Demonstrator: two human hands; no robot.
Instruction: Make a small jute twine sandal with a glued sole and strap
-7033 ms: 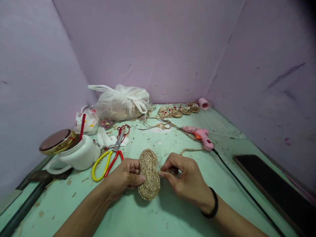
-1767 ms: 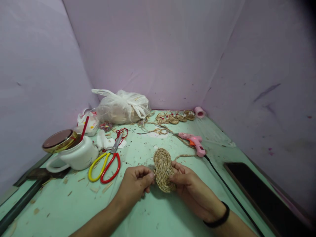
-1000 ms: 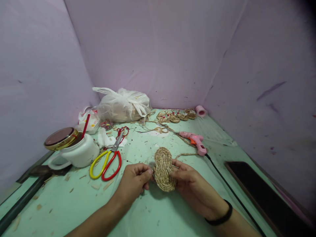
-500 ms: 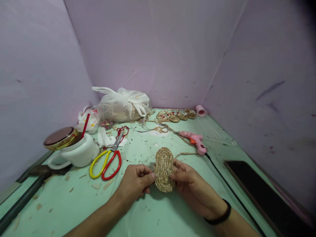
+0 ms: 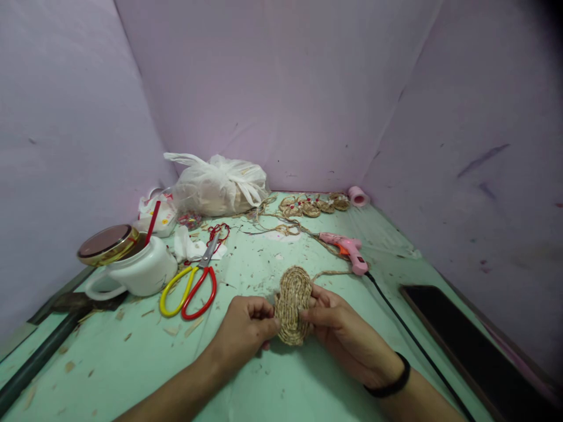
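right hand [image 5: 345,333] grasps the coiled rope piece [image 5: 294,305] by its right rim, above the desk [image 5: 281,387], well in from the far edge; left hand [image 5: 246,328] pinches the opposite rim. uneven squeezing might buckle it; a careless pull could unwind its outer turns.

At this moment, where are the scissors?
In the head view, the scissors lie on the table, left of centre, between the white mug and the left hand.

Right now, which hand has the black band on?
The right hand: the black band circles its wrist, while the left hand has none.
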